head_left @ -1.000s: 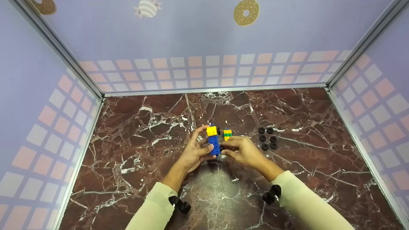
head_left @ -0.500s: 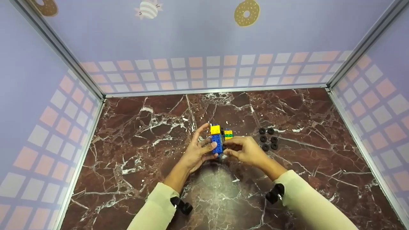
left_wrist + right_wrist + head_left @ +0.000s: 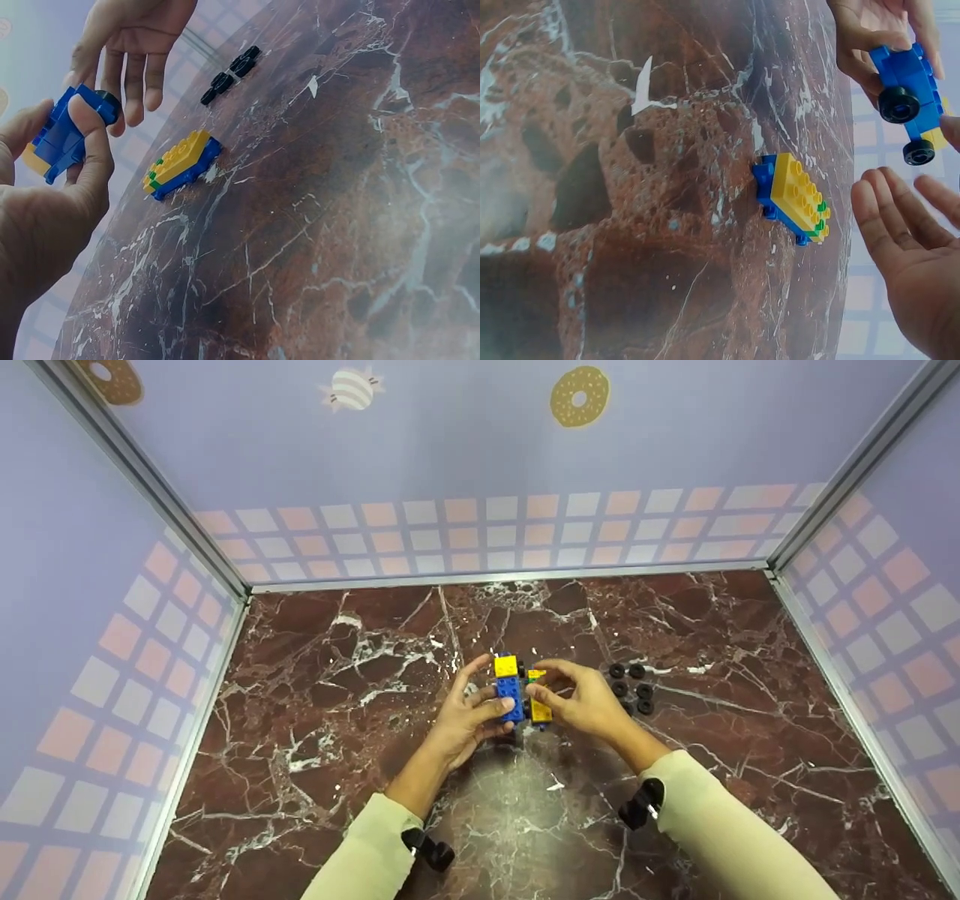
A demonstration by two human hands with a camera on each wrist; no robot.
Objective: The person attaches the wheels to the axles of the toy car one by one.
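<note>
My left hand (image 3: 461, 720) grips a toy car (image 3: 509, 690) of blue blocks with a yellow block at its far end, held up off the table. Two black wheels show on the car's right side: a nearer wheel (image 3: 898, 104) and a farther wheel (image 3: 919, 152). Close beside that side is my right hand (image 3: 589, 705), its fingers extended and loosely spread, with nothing gripped in them. Beneath and to the right of the held car, a second block piece (image 3: 795, 195), yellow and green over a blue base, sits on the table without wheels showing.
Several loose black wheels (image 3: 636, 670) lie grouped on the dark red marbled table (image 3: 337, 697), right of my right hand. Purple patterned walls (image 3: 480, 457) enclose the back and both sides.
My right hand has loosened from the wheel at the car's near end and spread its fingers. The car has shifted slightly right, still in my left hand.
</note>
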